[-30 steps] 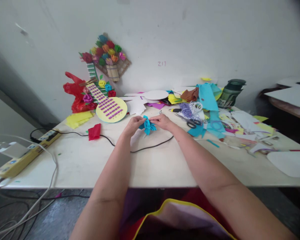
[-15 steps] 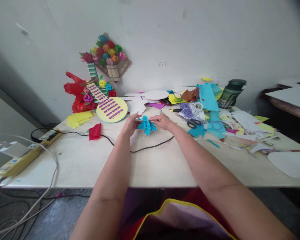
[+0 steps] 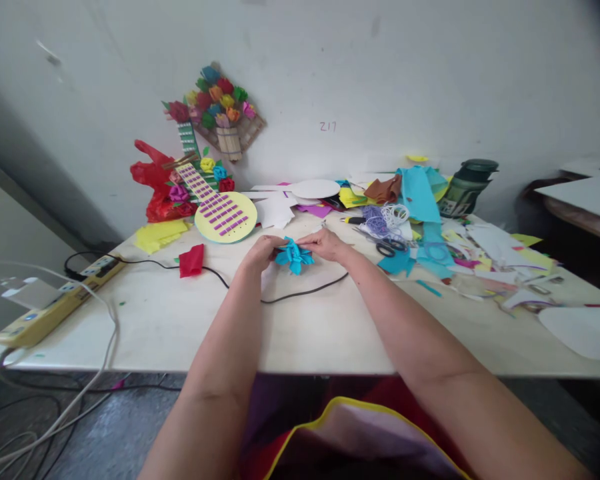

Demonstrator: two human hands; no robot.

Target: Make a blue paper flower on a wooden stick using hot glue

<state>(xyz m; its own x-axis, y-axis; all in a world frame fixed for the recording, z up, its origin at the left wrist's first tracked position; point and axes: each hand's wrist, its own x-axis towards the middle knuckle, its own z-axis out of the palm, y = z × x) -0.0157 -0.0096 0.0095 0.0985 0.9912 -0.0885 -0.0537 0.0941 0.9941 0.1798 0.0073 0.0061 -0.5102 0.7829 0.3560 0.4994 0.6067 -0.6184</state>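
My left hand (image 3: 263,253) moved in, fingertips now pinching blue paper flower (image 3: 295,257) at left; right hand (image 3: 329,245) pinches right edge. Flower between hands, over table (image 3: 320,340), seemingly steadier.

Well below the bare fingers (image 3: 307,241), dark red and purple clothing (image 3: 385,393) showed, with a curved yellow border (image 3: 338,401) edging pale fabric (image 3: 363,427).

Scissors (image 3: 391,248) lie right of the flower (image 3: 294,255) (bottle (image 3: 464,193) behind, farther right)

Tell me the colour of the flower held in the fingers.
The flower is bright blue, seen in the head view.
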